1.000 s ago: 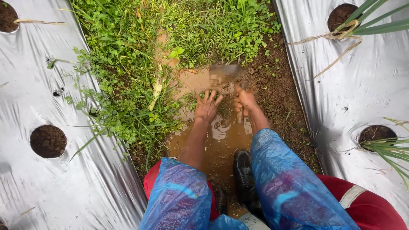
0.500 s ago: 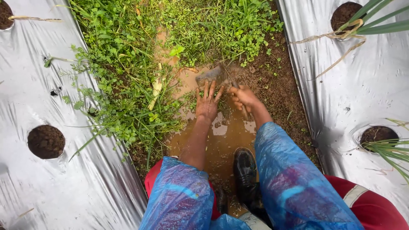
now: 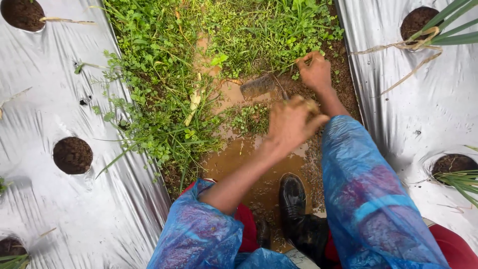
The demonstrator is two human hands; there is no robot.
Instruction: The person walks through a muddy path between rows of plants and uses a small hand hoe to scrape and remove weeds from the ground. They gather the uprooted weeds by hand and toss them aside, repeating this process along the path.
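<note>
Head view | muddy furrow (image 3: pixel 249 159), silver mulch sheet (image 3: pixel 59 99) | left hand (image 3: pixel 291 124) grip probably holds hoe (image 3: pixel 261 85) | right hand (image 3: pixel 314 70) pinches weeds (image 3: pixel 303 60)

Silver, glossy sheeting (image 3: pixel 59 209) with round dark-brown soil holes (image 3: pixel 72 155). Green weeds (image 3: pixel 164 89) over reddish-brown earth (image 3: pixel 343 94). Tan, murky puddle (image 3: pixel 249 159). Grey, mud-smeared blade (image 3: pixel 258 86). Translucent blue sleeves (image 3: pixel 368 189) with purple tints over red clothing (image 3: pixel 455 249). Black, shiny boot (image 3: pixel 294 199). Mud-brown stains on left hand (image 3: pixel 291 124) and right hand (image 3: pixel 314 71).
</note>
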